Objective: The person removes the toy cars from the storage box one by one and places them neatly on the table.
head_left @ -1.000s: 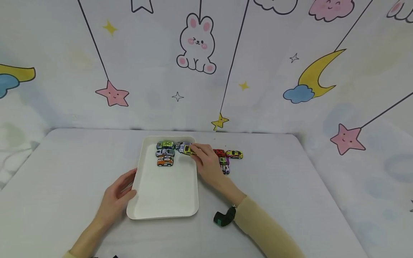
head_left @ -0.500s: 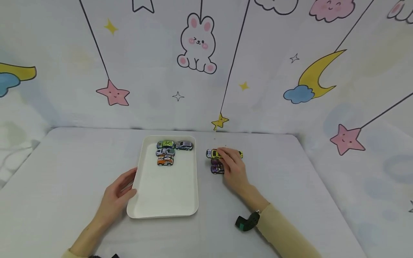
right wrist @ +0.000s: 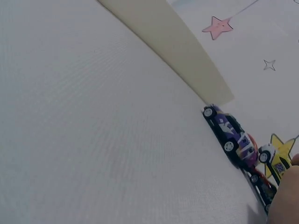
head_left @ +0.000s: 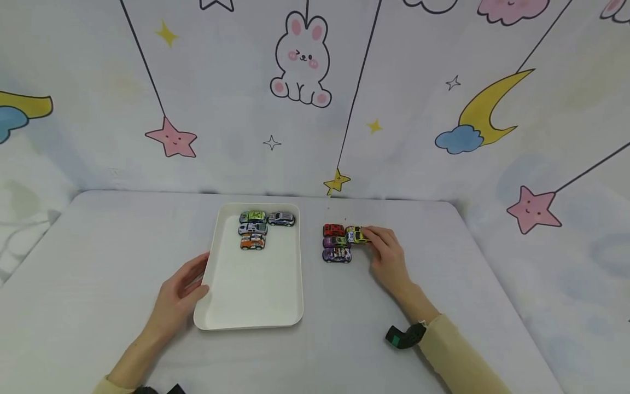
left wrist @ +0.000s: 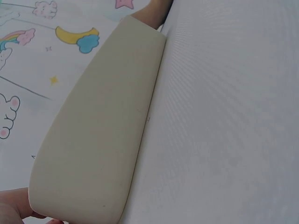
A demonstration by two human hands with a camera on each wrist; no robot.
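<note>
My left hand (head_left: 178, 293) grips the left edge of a white tray (head_left: 246, 323), thumb over the rim and fingers along the outside; in the left wrist view the tray wall (left wrist: 93, 130) fills the middle. My right hand (head_left: 391, 260) pinches a yellow and white toy car (head_left: 353, 235) to the right of the tray. In the right wrist view this car (right wrist: 267, 153) is tilted, partly hidden by a finger. Beside it in the head view are a red toy car (head_left: 333, 230), a purple and green one (head_left: 334, 242) and a purple one (head_left: 337, 255).
At the tray's far end sit a green toy car (head_left: 253, 217), a silver-blue one (head_left: 281, 219), a white one (head_left: 252, 229) and an orange one (head_left: 252, 242). A white cloth covers the table (head_left: 443, 262), with a patterned backdrop (head_left: 221, 109) behind.
My right hand has carried the yellow and white toy car right, from above the tray past the red car. The left hand stays at the tray's edge.
</note>
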